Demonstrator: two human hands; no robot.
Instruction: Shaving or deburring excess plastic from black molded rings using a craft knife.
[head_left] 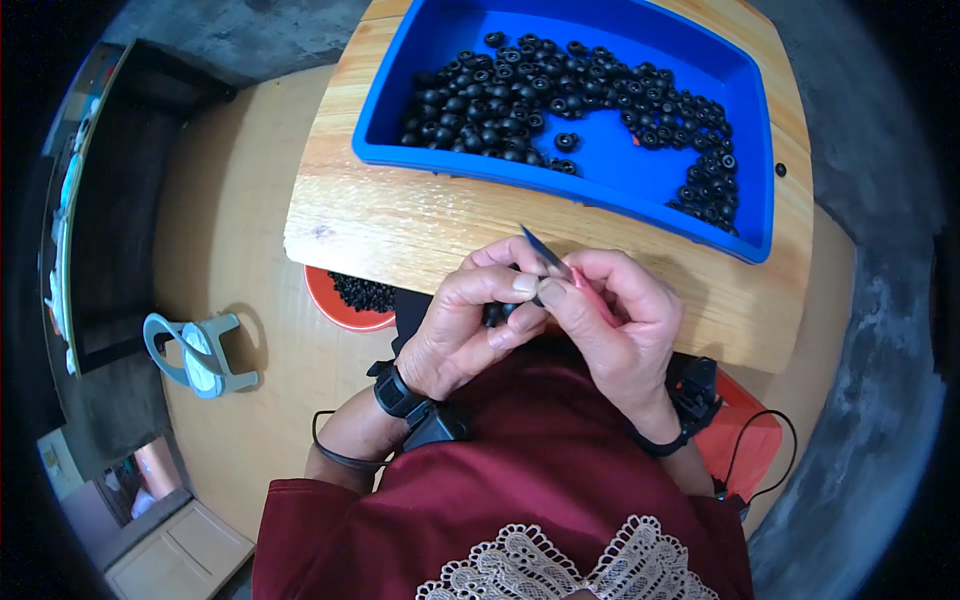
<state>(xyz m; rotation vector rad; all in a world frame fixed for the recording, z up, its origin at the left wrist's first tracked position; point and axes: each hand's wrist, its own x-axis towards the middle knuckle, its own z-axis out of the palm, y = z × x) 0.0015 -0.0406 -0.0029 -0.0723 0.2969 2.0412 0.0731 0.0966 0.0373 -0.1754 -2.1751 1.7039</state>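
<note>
Close together at the table's near edge, both hands are closed. My left hand (460, 325) pinches small round black rubber-like parts (493, 314), partly hidden by its fingers. In my right hand (628, 325) is a small knife (590, 293) with a pink handle; its dark pointed blade slants up and left past my left fingertips. The right thumb presses against the black part beside the blade. Beyond the hands, a blue tray (600, 195) holds many more black round parts (490, 105), some showing ring-shaped openings.
The tray stands on a wooden table (390, 210). One small black ring (781, 170) lies right of it. Below the table's left edge, an orange-red basin (340, 312) holds small black pieces. A grey-blue stool (205, 355) stands on the floor at left; a red container (742, 435) is at right.
</note>
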